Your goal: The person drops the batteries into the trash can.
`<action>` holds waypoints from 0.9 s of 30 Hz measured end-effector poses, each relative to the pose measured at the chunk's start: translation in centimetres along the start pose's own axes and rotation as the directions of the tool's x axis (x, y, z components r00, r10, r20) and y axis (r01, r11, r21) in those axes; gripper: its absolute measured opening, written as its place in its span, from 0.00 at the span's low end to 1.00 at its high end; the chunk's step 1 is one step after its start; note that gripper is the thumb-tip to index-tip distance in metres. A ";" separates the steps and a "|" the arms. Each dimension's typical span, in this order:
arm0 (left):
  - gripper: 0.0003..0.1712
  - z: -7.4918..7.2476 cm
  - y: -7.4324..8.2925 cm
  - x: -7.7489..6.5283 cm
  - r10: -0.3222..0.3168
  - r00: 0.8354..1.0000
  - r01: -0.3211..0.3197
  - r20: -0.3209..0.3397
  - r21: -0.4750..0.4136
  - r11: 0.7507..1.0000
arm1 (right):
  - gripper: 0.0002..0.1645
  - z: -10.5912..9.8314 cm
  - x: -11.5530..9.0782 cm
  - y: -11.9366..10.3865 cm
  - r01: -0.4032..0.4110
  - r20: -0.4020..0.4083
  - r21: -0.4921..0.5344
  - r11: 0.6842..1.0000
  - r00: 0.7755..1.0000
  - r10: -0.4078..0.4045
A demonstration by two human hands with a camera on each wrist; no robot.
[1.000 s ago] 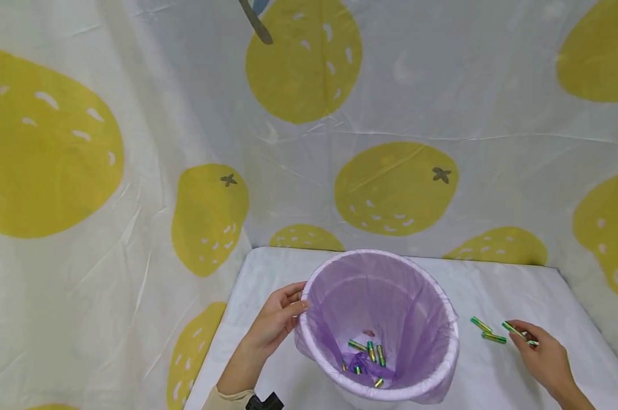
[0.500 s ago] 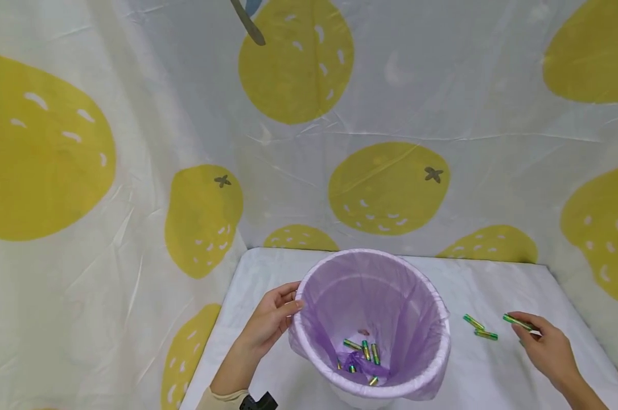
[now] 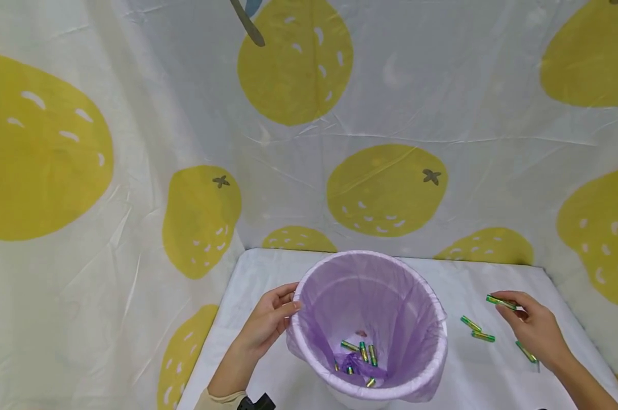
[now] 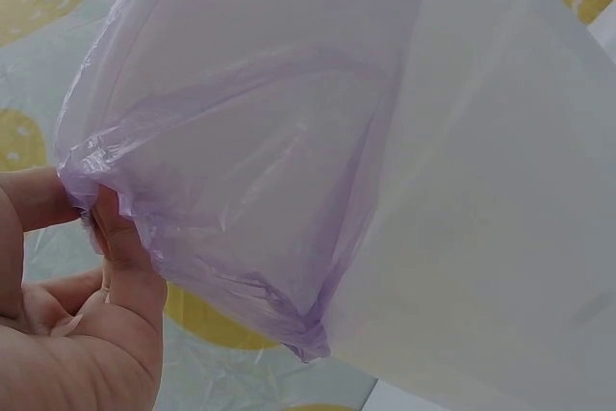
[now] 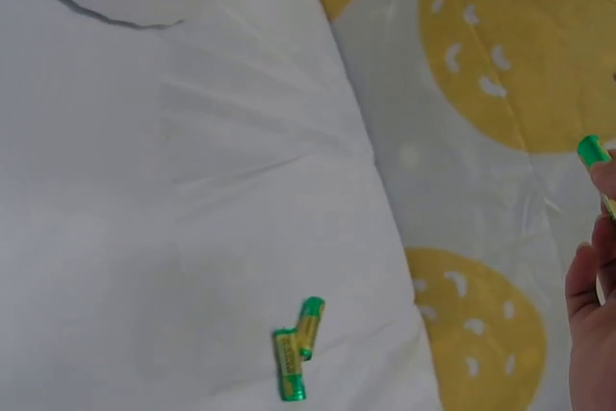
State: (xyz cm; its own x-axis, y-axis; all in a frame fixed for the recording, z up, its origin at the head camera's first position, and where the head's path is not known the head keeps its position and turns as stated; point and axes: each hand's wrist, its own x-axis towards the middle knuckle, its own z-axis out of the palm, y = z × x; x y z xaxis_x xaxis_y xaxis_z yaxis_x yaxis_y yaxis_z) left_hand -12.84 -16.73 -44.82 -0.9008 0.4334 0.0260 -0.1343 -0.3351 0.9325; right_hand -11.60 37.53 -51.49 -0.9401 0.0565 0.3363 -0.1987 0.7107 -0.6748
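Observation:
My left hand (image 3: 268, 319) grips the left rim of a white trash bin (image 3: 434, 373) lined with a thin purple bag (image 3: 406, 319). In the left wrist view, its fingers curl at the bag's folded edge (image 4: 106, 156). Off to the bin's right, my right hand (image 3: 536, 327) pinches a green and gold battery (image 3: 499, 301) between thumb and fingers, above the table. Two more batteries (image 3: 471, 323) lie touching or nearly so on the white cloth, and another battery (image 3: 526, 351) lies below the right hand. Several batteries (image 3: 363, 352) rest at the bin's bottom.
A white cloth covers the table (image 3: 283, 265). Behind and beside it hangs a pale curtain (image 3: 288, 188) printed with yellow fruit. Inside the bin is a small reddish-brown scrap (image 3: 361, 333). A black wrist device (image 3: 256, 402) sits at my left cuff.
My right hand has lifted a battery up and to the left, uncovering another on the cloth beneath it. The left hand keeps its grip on the bin while the view shifts slightly.

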 end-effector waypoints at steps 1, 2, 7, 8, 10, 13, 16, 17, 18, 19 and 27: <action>0.29 0.0 0.0 0.0 0.001 1.000 -0.001 0.003 0.001 1.000 | 0.14 0.0 0.2 -0.4 0.014 0.001 0.003 1.000 1.000 -0.014; 0.30 0.0 0.0 0.0 0.001 1.000 -0.001 0.005 0.000 1.000 | 0.14 0.0 0.3 -0.8 0.028 -0.001 0.007 1.000 1.000 -0.028; 0.30 0.1 0.0 0.0 0.003 1.000 -0.003 0.012 -0.008 1.000 | 0.14 -0.3 1.1 -2.5 0.110 -0.012 0.018 0.994 0.994 -0.110; 0.30 0.1 0.0 0.0 0.004 1.000 -0.004 0.010 -0.010 1.000 | 0.14 -0.4 1.2 -2.8 0.126 -0.018 0.024 0.992 0.992 -0.126; 0.30 0.2 0.1 0.0 0.006 1.000 -0.006 0.009 -0.014 1.000 | 0.15 -0.6 1.5 -3.5 0.159 -0.030 0.030 0.987 0.987 -0.158; 0.30 0.2 0.0 0.0 0.006 1.000 -0.006 0.013 -0.017 1.000 | 0.16 -0.9 1.9 -4.6 0.199 -0.047 0.039 0.979 0.979 -0.197; 0.30 0.2 0.0 0.0 0.007 1.000 -0.006 0.018 -0.020 1.000 | 0.18 -1.1 2.2 -5.7 0.235 -0.064 0.067 0.970 0.971 -0.231; 0.30 0.2 0.0 0.0 0.007 1.000 -0.006 0.021 -0.021 1.000 | 0.18 -1.1 2.3 -6.1 0.248 -0.067 0.076 0.966 0.968 -0.243; 0.30 0.1 -0.1 0.0 0.007 1.000 -0.007 0.024 -0.022 1.000 | 0.19 -1.1 2.4 -6.4 0.263 -0.068 0.087 0.961 0.964 -0.257; 0.30 0.1 -0.1 -0.1 0.009 1.000 -0.008 0.027 -0.021 1.000 | 0.20 -1.1 2.5 -6.8 0.276 -0.069 0.095 0.956 0.960 -0.271; 0.30 0.0 0.0 0.1 0.013 0.999 -0.012 0.029 -0.013 1.000 | 0.21 -1.2 3.2 -8.8 0.341 -0.060 0.119 0.933 0.940 -0.336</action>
State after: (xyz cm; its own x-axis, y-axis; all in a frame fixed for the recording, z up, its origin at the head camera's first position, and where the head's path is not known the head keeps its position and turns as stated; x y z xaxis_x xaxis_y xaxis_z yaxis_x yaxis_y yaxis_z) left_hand -12.88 -16.69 -44.85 -0.8900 0.4534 0.0486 -0.1283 -0.3512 0.9275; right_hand -12.55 32.25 -43.65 -0.8003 -0.1438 0.5821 -0.5387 0.5986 -0.5928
